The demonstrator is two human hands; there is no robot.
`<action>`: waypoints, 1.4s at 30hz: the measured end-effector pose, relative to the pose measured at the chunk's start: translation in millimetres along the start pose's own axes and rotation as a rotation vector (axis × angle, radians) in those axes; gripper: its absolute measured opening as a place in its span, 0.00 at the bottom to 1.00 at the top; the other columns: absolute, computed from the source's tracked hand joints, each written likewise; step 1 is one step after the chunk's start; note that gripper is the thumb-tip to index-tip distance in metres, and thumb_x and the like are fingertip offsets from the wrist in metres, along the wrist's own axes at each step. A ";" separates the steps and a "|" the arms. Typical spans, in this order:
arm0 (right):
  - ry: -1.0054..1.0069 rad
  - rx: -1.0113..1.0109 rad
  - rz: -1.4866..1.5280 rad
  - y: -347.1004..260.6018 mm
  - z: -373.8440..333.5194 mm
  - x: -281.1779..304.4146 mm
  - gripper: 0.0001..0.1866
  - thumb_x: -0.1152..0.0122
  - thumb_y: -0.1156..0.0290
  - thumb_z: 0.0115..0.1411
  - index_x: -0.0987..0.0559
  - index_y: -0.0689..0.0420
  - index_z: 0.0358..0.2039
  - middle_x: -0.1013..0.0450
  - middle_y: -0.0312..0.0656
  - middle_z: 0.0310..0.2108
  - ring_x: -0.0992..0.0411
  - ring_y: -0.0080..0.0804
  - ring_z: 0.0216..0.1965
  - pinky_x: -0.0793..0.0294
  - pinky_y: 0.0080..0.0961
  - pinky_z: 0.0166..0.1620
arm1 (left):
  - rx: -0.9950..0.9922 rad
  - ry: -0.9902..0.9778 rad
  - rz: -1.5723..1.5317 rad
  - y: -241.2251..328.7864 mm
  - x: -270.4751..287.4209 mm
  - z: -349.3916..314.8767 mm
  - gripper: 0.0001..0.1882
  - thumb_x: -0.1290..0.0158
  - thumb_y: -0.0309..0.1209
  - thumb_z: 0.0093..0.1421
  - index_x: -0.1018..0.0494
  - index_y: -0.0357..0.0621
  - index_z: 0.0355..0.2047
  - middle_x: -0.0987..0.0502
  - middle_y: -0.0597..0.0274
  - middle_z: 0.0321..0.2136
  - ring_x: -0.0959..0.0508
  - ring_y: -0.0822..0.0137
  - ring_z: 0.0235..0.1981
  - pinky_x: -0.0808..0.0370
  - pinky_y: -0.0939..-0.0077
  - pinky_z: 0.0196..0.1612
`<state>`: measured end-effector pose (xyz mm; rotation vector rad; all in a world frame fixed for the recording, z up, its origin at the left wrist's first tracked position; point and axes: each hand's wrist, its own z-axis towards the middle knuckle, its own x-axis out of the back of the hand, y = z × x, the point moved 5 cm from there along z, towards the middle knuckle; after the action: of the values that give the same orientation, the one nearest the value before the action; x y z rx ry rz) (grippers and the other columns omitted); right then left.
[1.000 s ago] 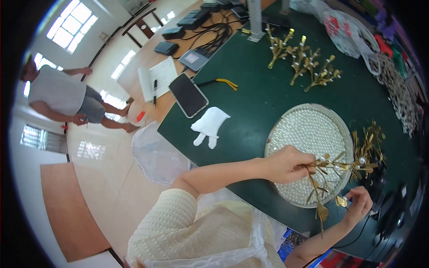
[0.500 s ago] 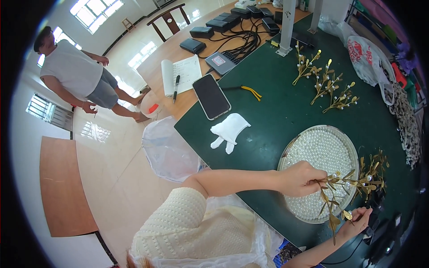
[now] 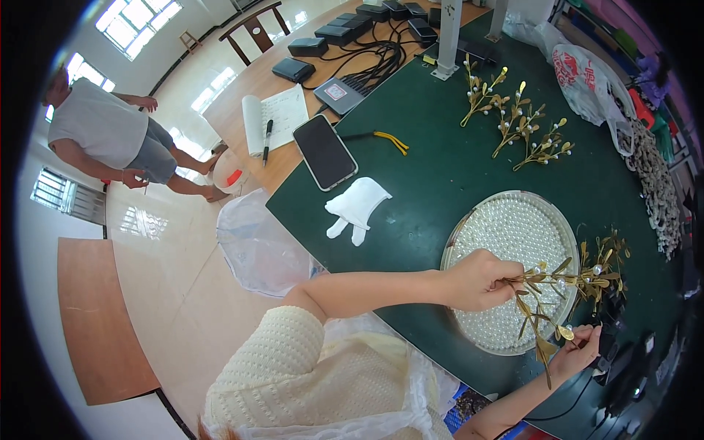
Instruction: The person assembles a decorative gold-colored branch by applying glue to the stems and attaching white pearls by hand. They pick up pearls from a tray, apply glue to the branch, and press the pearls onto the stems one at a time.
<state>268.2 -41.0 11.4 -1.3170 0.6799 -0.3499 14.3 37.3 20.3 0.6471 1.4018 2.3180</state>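
Note:
Over a round tray [image 3: 449, 257] filled with white pearl beads [image 3: 506, 227], my left hand [image 3: 480, 280] is closed around the stem end of a gold leafy spray [image 3: 561, 279]. The spray has thin twigs, narrow leaves and a few white pearls, and it reaches right past the tray's rim. Just below it, beside the tray's lower right edge, my right hand [image 3: 578, 355] has its thumb and fingers pinched together close to a hanging gold leaf. What sits between those fingertips is too small to make out.
Finished-looking gold sprays with pearls [image 3: 513, 121] lie at the far side of the green table [image 3: 411, 242]. Left of them are a phone [image 3: 325, 152], a white cloth piece [image 3: 359, 205] and a notebook [image 3: 290, 117]. Plastic bags [image 3: 587, 84] line the right. A person [image 3: 110, 125] stands far left.
The whole scene has shifted slightly left and up in the picture. Both hands keep nearly the same hold and place around the spray.

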 end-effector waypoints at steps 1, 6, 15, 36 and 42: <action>0.022 -0.005 -0.002 0.3 0.0 0.7 0.21 0.59 0.67 0.61 0.39 0.58 0.11 0.49 0.32 0.11 0.53 0.16 0.12 0.56 0.16 0.17 | 0.000 0.009 -0.004 -0.7 -0.2 -0.2 0.01 0.53 0.20 0.48 0.34 0.35 0.22 0.27 0.57 0.16 0.25 0.66 0.15 0.32 0.79 0.17; 0.001 -0.007 0.007 2.7 1.8 1.4 0.21 0.60 0.67 0.61 0.39 0.57 0.10 0.50 0.32 0.11 0.54 0.16 0.12 0.56 0.16 0.17 | 0.018 0.012 -0.007 -0.5 0.9 -0.9 0.01 0.54 0.19 0.47 0.34 0.34 0.22 0.26 0.57 0.17 0.25 0.67 0.16 0.32 0.80 0.18; -0.068 0.010 0.035 6.5 3.1 5.2 0.21 0.59 0.67 0.61 0.39 0.57 0.11 0.49 0.31 0.13 0.54 0.15 0.13 0.56 0.14 0.16 | 0.033 0.015 -0.034 -0.6 1.3 -0.4 0.01 0.54 0.18 0.46 0.34 0.34 0.22 0.26 0.57 0.18 0.25 0.68 0.16 0.32 0.80 0.18; -0.056 -0.005 -0.002 5.5 1.5 3.7 0.21 0.61 0.68 0.61 0.40 0.57 0.10 0.51 0.32 0.12 0.54 0.17 0.14 0.57 0.17 0.17 | -0.003 0.092 -0.055 -0.5 0.3 -1.5 0.02 0.53 0.21 0.46 0.32 0.36 0.23 0.30 0.58 0.12 0.28 0.66 0.12 0.35 0.76 0.16; -0.062 0.005 0.025 2.6 2.0 4.2 0.22 0.61 0.67 0.61 0.40 0.57 0.10 0.50 0.32 0.11 0.54 0.17 0.13 0.57 0.17 0.17 | -0.005 0.041 -0.024 3.9 0.3 0.3 0.01 0.55 0.18 0.46 0.36 0.34 0.21 0.29 0.55 0.15 0.26 0.66 0.14 0.34 0.78 0.16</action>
<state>272.3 -41.3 8.0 -1.3086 0.6420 -0.2892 14.0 36.0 23.9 0.5815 1.4129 2.3283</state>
